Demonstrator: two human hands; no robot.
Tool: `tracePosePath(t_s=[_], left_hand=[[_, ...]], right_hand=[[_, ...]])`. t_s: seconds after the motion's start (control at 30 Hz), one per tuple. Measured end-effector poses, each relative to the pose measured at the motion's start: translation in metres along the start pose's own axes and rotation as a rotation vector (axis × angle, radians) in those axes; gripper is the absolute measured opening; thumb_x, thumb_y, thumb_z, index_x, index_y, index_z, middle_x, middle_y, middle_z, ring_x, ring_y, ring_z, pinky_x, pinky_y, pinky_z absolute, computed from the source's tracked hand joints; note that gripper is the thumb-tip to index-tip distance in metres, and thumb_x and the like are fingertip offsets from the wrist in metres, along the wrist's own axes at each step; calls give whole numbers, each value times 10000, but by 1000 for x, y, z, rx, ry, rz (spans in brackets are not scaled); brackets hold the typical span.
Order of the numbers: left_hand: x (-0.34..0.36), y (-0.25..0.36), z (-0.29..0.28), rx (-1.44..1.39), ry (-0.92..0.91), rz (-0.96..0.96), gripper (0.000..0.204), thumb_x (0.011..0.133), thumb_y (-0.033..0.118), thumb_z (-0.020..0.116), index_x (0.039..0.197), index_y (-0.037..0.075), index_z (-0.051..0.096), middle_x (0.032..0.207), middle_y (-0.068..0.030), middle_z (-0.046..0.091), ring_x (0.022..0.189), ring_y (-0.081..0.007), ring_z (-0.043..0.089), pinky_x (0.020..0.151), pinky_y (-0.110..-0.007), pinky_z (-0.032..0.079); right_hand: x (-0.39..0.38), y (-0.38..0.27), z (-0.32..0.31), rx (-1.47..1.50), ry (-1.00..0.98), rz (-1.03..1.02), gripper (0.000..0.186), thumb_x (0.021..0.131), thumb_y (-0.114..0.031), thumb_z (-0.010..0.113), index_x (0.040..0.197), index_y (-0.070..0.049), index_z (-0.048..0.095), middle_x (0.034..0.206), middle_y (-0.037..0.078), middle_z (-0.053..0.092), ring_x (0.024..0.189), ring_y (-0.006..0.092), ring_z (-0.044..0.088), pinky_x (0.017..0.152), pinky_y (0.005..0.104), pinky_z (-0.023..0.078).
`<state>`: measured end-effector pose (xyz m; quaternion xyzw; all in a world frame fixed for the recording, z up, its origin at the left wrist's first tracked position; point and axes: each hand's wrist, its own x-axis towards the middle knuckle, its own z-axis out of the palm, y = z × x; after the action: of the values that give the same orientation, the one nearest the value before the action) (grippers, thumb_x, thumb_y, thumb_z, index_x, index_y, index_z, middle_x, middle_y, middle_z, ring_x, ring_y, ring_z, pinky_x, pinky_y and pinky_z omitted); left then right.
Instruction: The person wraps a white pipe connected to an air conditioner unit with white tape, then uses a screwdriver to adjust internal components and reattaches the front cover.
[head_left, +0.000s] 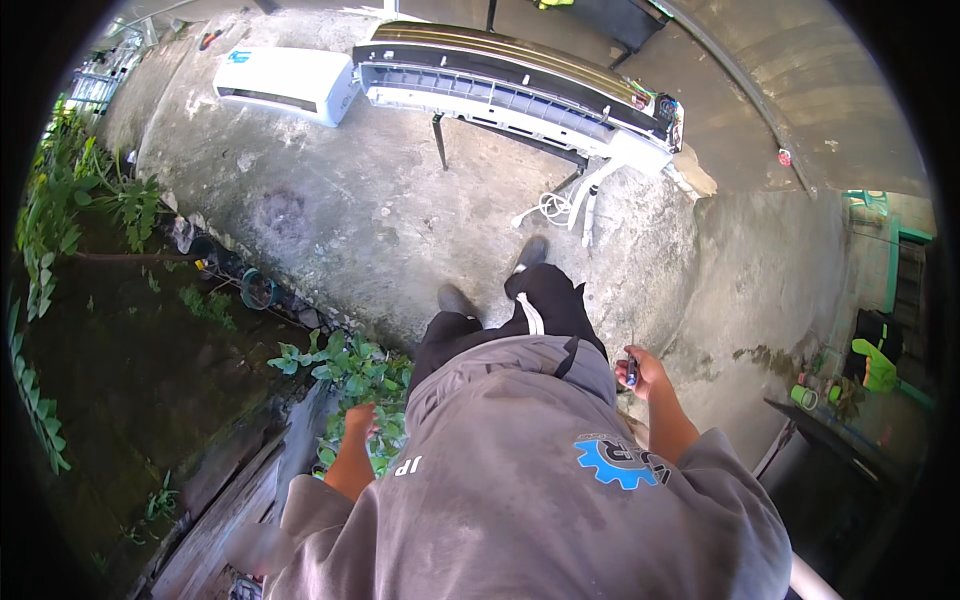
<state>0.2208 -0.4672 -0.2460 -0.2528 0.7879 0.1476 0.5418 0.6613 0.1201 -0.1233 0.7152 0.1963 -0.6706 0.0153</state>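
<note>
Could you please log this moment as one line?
left hand: no object visible | right hand: holds small dark object | ahead: opened air-conditioner unit, white casing

"Underfoot?"
"Rough grey concrete floor (400, 215), blotched with one dark round stain (278, 210)."
"And leftward?"
"Dark, shaded ground (130, 330) beyond the edge, fringed with leafy green plants (355, 385)."
"Off to the right?"
"A green upright frame (892, 275), dark inside, at the far edge."
"Lit how?"
"By daylight, bright across the concrete."

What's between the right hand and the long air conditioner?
In the head view, concrete floor, a coiled white cord and pipes separate the right hand from the unit.
</note>
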Motion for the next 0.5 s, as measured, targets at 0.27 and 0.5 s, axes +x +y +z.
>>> tracePosePath(t_s=[0.27, 0.5], left_hand=[[-12, 97, -28, -216, 27, 334, 351, 999, 364, 677, 1186, 77, 754, 897, -59, 724, 660, -183, 653, 551, -346, 487], [-113, 252, 13, -36, 88, 729, 416, 995, 398, 674, 1158, 26, 765, 933, -140, 771, 830, -226, 733, 826, -379, 574]], right_hand=[[-34, -40, 39, -218, -348, -149, 321, 974, -282, 609, 1237, -106, 663, 946, 150, 731, 869, 309, 729, 804, 500, 626], [7, -44, 60, -1064, -299, -358, 305, 1002, -327, 656, 1048, -34, 725, 792, 91, 692, 633, 218, 661, 599, 443, 612]])
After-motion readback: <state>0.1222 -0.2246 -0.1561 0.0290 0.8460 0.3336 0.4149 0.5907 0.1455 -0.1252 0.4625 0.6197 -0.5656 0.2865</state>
